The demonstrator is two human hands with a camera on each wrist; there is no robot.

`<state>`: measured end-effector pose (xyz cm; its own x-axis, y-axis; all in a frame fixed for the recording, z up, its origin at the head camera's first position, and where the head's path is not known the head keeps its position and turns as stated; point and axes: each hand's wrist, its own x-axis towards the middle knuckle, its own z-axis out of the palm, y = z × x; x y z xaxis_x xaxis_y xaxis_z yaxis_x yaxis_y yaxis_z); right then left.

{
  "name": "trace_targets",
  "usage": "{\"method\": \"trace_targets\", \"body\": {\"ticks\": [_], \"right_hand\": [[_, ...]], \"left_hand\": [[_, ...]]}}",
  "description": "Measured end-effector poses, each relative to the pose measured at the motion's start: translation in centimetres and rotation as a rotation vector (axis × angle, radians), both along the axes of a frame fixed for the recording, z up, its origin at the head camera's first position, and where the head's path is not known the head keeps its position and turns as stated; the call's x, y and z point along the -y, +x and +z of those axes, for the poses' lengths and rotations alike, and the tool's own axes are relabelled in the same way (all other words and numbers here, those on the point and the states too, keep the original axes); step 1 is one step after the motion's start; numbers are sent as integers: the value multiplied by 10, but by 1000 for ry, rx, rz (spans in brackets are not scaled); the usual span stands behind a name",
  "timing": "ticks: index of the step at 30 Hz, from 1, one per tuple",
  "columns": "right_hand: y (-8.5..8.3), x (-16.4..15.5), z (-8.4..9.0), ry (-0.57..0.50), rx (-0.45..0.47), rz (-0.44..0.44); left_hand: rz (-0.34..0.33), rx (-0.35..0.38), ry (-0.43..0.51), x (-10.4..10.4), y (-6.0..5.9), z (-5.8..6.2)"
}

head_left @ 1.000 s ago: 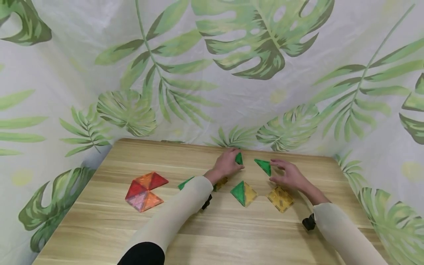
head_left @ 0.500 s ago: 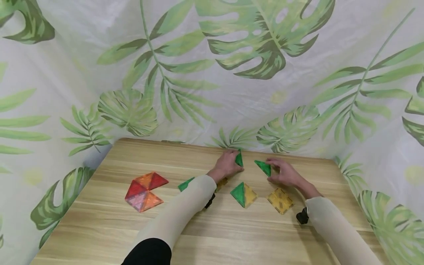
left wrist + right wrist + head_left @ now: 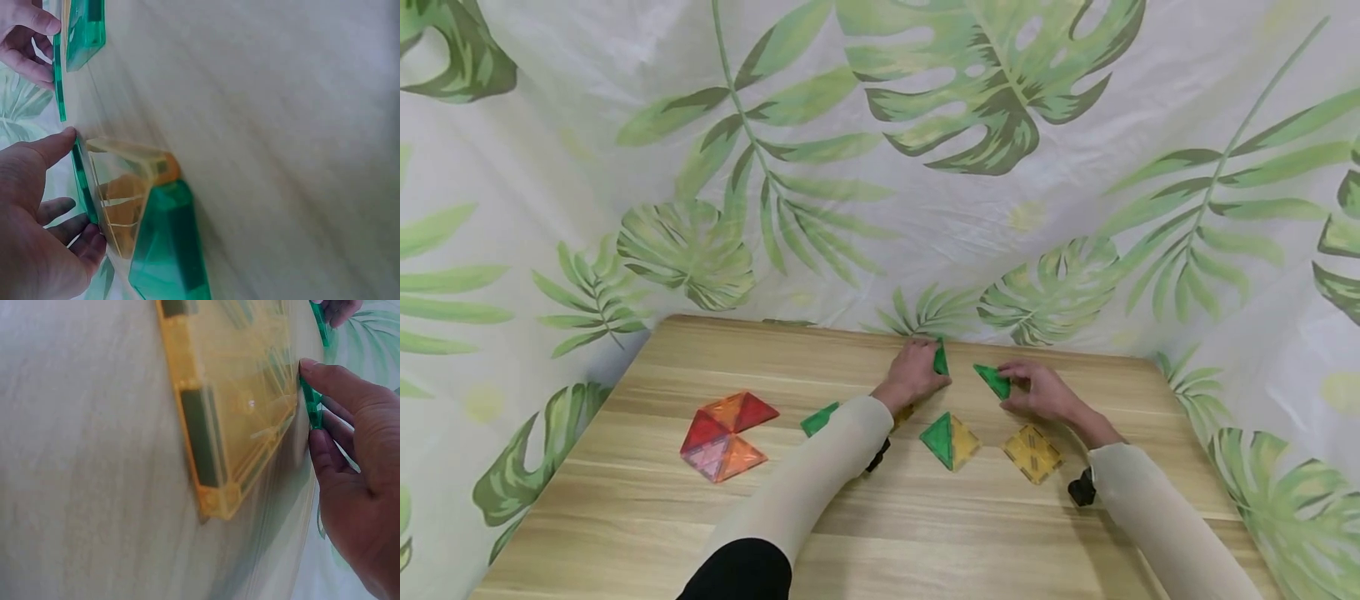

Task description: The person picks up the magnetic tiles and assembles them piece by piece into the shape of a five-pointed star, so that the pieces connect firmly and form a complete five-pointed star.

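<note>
At the table's back edge my left hand (image 3: 912, 375) holds a green translucent triangular magnetic tile (image 3: 941, 358). In the left wrist view its thumb and fingers pinch opposite ends of that tile (image 3: 84, 178). To the right, my right hand (image 3: 1043, 392) grips a second green triangular tile (image 3: 991, 380) by its right side, thumb at one end and fingers at the other in the right wrist view. A gap separates the two held tiles. Nearer me lie a green-and-yellow pair of tiles (image 3: 951, 441) and a yellow square of tiles (image 3: 1033, 454).
Red, orange and pink triangles form a partial wheel (image 3: 725, 437) at the left of the wooden table (image 3: 625, 508). Another green tile (image 3: 819, 417) and a yellow tile (image 3: 903, 415) are partly hidden by my left arm. A leaf-patterned cloth (image 3: 820, 242) stands directly behind the table.
My right hand has shifted a little left, and its fingers have come further over the green triangular tile. The left hand and its tile stay almost where they were.
</note>
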<state>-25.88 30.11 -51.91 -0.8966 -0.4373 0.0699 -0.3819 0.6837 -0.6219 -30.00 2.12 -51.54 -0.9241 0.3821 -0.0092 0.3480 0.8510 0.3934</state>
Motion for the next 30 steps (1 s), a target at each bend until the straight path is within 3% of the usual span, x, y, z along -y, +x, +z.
{"method": "trace_targets", "body": {"ticks": [6,12,19,30], "right_hand": [[-2,3,-2,-12,6,-24],[-2,8,-1,-5,-51,-66],[1,24,-1,-37,-106,-79],[5,47,-5,-51,-154,-103]], "left_hand": [[-10,-37,-17,-2,-4,0],[-23,-14,25,0,-3,6],[-60,31,48,5,4,12],[-145,4,34,14,20,14]]}}
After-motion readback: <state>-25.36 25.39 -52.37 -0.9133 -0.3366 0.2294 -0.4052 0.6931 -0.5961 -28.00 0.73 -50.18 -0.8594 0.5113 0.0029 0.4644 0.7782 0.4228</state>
